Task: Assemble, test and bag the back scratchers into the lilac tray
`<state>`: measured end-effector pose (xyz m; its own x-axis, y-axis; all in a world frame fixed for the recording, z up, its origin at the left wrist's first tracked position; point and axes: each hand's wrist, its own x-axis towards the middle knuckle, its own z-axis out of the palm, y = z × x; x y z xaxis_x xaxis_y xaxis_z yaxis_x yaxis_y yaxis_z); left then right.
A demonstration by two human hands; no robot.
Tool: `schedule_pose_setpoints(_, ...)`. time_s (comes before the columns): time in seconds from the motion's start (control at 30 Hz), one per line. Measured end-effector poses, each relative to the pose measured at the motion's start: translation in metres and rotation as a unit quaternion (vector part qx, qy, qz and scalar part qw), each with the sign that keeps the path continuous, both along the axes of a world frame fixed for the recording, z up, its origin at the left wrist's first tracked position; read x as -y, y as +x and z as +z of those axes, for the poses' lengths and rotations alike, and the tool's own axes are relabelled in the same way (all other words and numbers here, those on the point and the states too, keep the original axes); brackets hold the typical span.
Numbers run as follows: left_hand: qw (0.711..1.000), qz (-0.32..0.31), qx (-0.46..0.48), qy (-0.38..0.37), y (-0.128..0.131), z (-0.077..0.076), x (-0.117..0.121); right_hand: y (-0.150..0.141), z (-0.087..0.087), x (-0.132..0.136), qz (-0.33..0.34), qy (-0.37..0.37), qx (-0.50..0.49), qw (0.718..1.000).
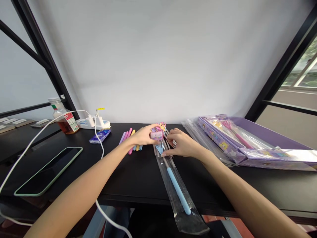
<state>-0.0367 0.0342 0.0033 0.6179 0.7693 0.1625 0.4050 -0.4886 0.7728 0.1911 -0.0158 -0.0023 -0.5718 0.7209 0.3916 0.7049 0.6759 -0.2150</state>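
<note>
A clear plastic sleeve point(173, 185) holding a stick with a blue handle point(178, 190) lies on the black table point(138, 175), its lower end hanging over the front edge. My left hand point(145, 135) pinches a small purple printed card point(157, 135) at the sleeve's top end. My right hand point(180, 143) rests on the sleeve's upper part, fingers curled and pressing it down. Behind the hands lie several loose sticks with pink, purple, yellow and blue handles point(130, 140) and hand-shaped toy heads point(162, 126).
A purple box point(257, 145) with packed items and clear sleeves stands at the right. At the left lie a phone point(48, 172), a white cable point(100, 145), a power strip point(92, 123), a tissue pack point(99, 136) and a bottle point(63, 115). Black frame bars rise on both sides.
</note>
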Motion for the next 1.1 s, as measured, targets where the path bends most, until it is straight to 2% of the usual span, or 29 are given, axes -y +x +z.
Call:
schedule_pose_setpoints(0.17, 0.999, -0.024, 0.03, -0.002, 0.0, -0.004, -0.001, 0.001, -0.003, -0.002, -0.008, -0.003, -0.007, 1.0)
schedule_pose_setpoints(0.27, 0.996, -0.022, 0.079, -0.037, 0.001, -0.003, 0.003, 0.001, -0.005, -0.002, -0.008, -0.011, -0.025, 1.0)
schedule_pose_setpoints(0.33, 0.992, -0.012, 0.115, -0.057, 0.002, 0.0, 0.006, 0.001, -0.004, -0.002, -0.011, -0.014, -0.039, 0.999)
schedule_pose_setpoints(0.4, 0.988, 0.018, 0.149, -0.044, 0.003, 0.004, 0.009, 0.0, -0.001, 0.0, -0.017, -0.036, -0.067, 0.997)
schedule_pose_setpoints(0.5, 0.97, 0.093, 0.226, 0.016, 0.002, 0.01, 0.007, -0.002, 0.005, 0.004, 0.0, -0.148, -0.141, 0.979)
schedule_pose_setpoints(0.63, 0.904, 0.212, 0.356, 0.104, -0.002, 0.013, -0.001, -0.002, 0.012, 0.009, 0.051, -0.353, -0.214, 0.909)
schedule_pose_setpoints(0.7, 0.877, 0.229, 0.411, 0.102, -0.003, 0.014, -0.003, -0.002, 0.014, 0.01, 0.058, -0.396, -0.239, 0.885)
schedule_pose_setpoints(0.8, 0.872, 0.174, 0.458, -0.003, 0.0, 0.015, 0.001, -0.001, 0.013, 0.009, 0.046, -0.389, -0.251, 0.885)
schedule_pose_setpoints(0.9, 0.881, 0.108, 0.451, -0.094, 0.008, 0.015, 0.01, 0.001, 0.011, 0.009, 0.045, -0.387, -0.238, 0.89)
schedule_pose_setpoints(1.1, 0.912, 0.036, 0.394, -0.108, 0.021, 0.01, 0.022, 0.0, 0.008, 0.011, 0.035, -0.389, -0.232, 0.891)
